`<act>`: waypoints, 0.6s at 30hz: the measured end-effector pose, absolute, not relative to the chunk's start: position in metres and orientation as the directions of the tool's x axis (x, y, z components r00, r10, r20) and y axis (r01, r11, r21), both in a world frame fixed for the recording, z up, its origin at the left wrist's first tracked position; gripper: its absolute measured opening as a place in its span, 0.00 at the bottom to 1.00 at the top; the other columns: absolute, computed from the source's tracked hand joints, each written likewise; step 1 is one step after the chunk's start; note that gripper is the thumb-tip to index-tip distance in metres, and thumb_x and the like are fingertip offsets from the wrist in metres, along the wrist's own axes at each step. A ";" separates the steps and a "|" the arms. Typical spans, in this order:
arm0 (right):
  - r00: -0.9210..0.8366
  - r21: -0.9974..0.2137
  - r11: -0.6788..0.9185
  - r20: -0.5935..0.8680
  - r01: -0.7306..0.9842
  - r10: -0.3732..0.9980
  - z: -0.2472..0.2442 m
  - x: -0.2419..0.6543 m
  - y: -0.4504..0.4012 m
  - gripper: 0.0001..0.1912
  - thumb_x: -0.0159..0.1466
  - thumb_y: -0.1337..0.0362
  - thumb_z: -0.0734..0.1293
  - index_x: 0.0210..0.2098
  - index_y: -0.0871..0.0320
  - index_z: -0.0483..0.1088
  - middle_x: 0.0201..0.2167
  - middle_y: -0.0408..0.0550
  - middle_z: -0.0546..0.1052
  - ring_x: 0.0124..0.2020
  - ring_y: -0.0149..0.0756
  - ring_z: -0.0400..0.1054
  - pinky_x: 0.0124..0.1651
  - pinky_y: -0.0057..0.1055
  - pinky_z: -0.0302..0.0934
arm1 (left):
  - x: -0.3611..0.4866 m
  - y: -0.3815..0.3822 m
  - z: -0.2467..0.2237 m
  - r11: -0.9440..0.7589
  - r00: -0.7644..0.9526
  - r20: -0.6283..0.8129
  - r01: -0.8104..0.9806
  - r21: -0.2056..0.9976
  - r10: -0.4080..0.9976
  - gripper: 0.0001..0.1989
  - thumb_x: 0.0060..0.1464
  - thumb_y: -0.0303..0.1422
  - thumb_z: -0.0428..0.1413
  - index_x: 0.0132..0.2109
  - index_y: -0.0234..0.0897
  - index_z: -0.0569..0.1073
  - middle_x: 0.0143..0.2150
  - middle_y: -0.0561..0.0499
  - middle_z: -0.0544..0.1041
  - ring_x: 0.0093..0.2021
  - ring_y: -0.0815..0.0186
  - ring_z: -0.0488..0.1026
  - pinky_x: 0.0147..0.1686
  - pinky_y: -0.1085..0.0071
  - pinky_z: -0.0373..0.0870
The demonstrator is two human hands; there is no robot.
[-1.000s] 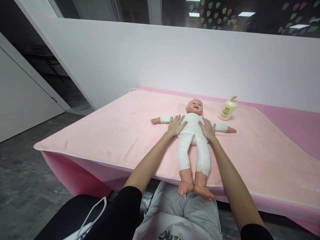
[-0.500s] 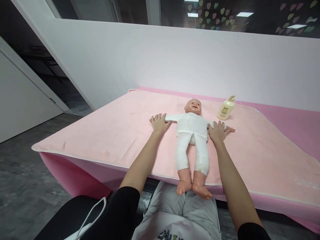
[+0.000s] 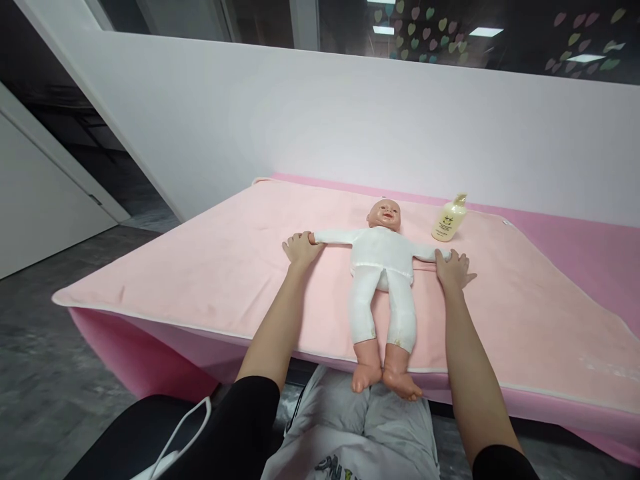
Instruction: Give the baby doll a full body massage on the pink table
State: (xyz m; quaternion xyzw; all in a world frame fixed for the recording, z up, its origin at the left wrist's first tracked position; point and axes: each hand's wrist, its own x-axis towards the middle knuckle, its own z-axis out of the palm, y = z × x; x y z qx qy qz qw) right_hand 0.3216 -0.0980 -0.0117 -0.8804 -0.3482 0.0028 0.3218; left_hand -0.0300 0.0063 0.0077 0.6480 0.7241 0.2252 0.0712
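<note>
White-clothed baby doll [image 3: 383, 253], hands [image 3: 301, 251] covering its outstretched hands, pink blanket [image 3: 200, 267] beneath.

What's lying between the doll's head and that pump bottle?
Nothing but bare pale pink blanket lies between the doll's head and the pump bottle, as the head camera's view shows.
</note>
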 end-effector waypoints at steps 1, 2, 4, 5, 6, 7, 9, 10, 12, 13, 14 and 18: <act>0.767 -0.569 -0.563 0.208 0.600 0.607 -0.011 0.323 -0.099 0.34 0.60 0.44 0.52 0.58 0.58 0.58 0.63 0.62 0.50 0.65 0.51 0.39 0.59 0.62 0.32 | -0.031 0.008 0.006 0.046 -0.147 0.204 0.902 0.429 0.968 0.26 0.46 0.48 0.53 0.50 0.42 0.68 0.52 0.42 0.68 0.54 0.49 0.61 0.53 0.53 0.52; 0.778 -0.568 -0.578 0.196 0.587 0.597 -0.011 0.324 -0.099 0.34 0.60 0.43 0.53 0.58 0.58 0.59 0.64 0.62 0.48 0.65 0.52 0.37 0.60 0.60 0.32 | -0.032 0.009 0.004 0.035 -0.143 0.218 0.899 0.438 0.965 0.26 0.46 0.48 0.54 0.51 0.43 0.68 0.52 0.42 0.68 0.54 0.49 0.61 0.53 0.53 0.52; 0.804 -0.562 -0.612 0.177 0.556 0.568 -0.010 0.325 -0.100 0.34 0.60 0.43 0.52 0.57 0.58 0.61 0.65 0.60 0.47 0.65 0.53 0.35 0.60 0.57 0.33 | -0.034 0.011 0.002 0.015 -0.134 0.238 0.896 0.443 0.962 0.25 0.46 0.48 0.54 0.51 0.45 0.69 0.52 0.44 0.69 0.54 0.50 0.62 0.54 0.54 0.51; 0.814 -0.558 -0.626 0.171 0.545 0.556 -0.010 0.326 -0.100 0.34 0.60 0.43 0.51 0.56 0.59 0.62 0.64 0.60 0.48 0.65 0.54 0.36 0.60 0.57 0.34 | -0.035 0.011 0.001 0.008 -0.128 0.243 0.897 0.441 0.961 0.25 0.46 0.48 0.54 0.51 0.45 0.69 0.52 0.44 0.70 0.54 0.51 0.62 0.54 0.55 0.51; 0.820 -0.553 -0.636 0.170 0.539 0.547 -0.010 0.328 -0.101 0.34 0.61 0.43 0.50 0.56 0.59 0.62 0.64 0.60 0.49 0.65 0.54 0.37 0.60 0.56 0.34 | -0.036 0.011 0.001 0.003 -0.122 0.245 0.900 0.436 0.962 0.24 0.46 0.48 0.54 0.50 0.45 0.70 0.51 0.45 0.70 0.54 0.52 0.63 0.54 0.55 0.52; 0.825 -0.549 -0.643 0.170 0.534 0.540 -0.011 0.329 -0.102 0.34 0.61 0.44 0.50 0.56 0.59 0.62 0.63 0.60 0.50 0.64 0.54 0.39 0.60 0.56 0.34 | -0.036 0.011 0.002 -0.001 -0.117 0.246 0.903 0.430 0.962 0.24 0.46 0.48 0.54 0.50 0.45 0.70 0.51 0.45 0.71 0.53 0.52 0.63 0.54 0.56 0.52; 0.834 -0.545 -0.655 0.170 0.523 0.525 -0.011 0.331 -0.104 0.34 0.61 0.44 0.49 0.56 0.60 0.61 0.62 0.60 0.53 0.63 0.56 0.42 0.60 0.57 0.35 | -0.038 0.009 0.004 -0.002 -0.110 0.239 0.905 0.424 0.965 0.23 0.46 0.46 0.55 0.50 0.45 0.70 0.51 0.45 0.71 0.53 0.53 0.64 0.54 0.56 0.53; 0.837 -0.544 -0.660 0.168 0.519 0.521 -0.010 0.332 -0.105 0.34 0.62 0.44 0.49 0.56 0.60 0.62 0.61 0.60 0.56 0.62 0.56 0.44 0.59 0.58 0.35 | -0.039 0.009 0.005 0.000 -0.111 0.232 0.902 0.432 0.966 0.23 0.46 0.45 0.55 0.50 0.45 0.71 0.51 0.46 0.72 0.53 0.53 0.65 0.55 0.56 0.53; 0.840 -0.540 -0.667 0.154 0.513 0.521 -0.010 0.333 -0.107 0.31 0.63 0.47 0.47 0.54 0.59 0.64 0.57 0.60 0.62 0.60 0.57 0.49 0.58 0.59 0.35 | -0.042 0.009 0.006 -0.010 -0.112 0.224 0.877 0.480 0.968 0.21 0.46 0.42 0.56 0.49 0.45 0.71 0.51 0.47 0.72 0.53 0.54 0.66 0.55 0.57 0.54; 0.838 -0.538 -0.668 0.148 0.514 0.526 -0.009 0.333 -0.108 0.30 0.63 0.48 0.47 0.51 0.59 0.66 0.55 0.59 0.65 0.58 0.56 0.51 0.58 0.60 0.35 | -0.043 0.010 0.005 -0.025 -0.108 0.225 0.854 0.519 0.968 0.21 0.45 0.40 0.57 0.49 0.46 0.71 0.51 0.48 0.72 0.52 0.55 0.67 0.55 0.58 0.56; 0.835 -0.538 -0.666 0.145 0.516 0.531 -0.008 0.334 -0.109 0.28 0.64 0.50 0.47 0.49 0.58 0.67 0.53 0.59 0.67 0.57 0.55 0.52 0.57 0.60 0.35 | -0.045 0.012 0.004 -0.045 -0.100 0.226 0.826 0.562 0.969 0.22 0.44 0.38 0.58 0.49 0.46 0.71 0.51 0.49 0.73 0.52 0.56 0.67 0.54 0.59 0.57; 0.846 -0.592 -0.634 0.168 0.497 0.507 -0.007 0.337 -0.108 0.21 0.63 0.55 0.51 0.40 0.58 0.71 0.42 0.56 0.73 0.53 0.50 0.58 0.58 0.54 0.37 | -0.051 0.022 -0.005 -0.138 -0.086 0.237 0.605 0.785 0.968 0.27 0.38 0.25 0.57 0.50 0.40 0.70 0.50 0.48 0.73 0.48 0.60 0.71 0.50 0.65 0.65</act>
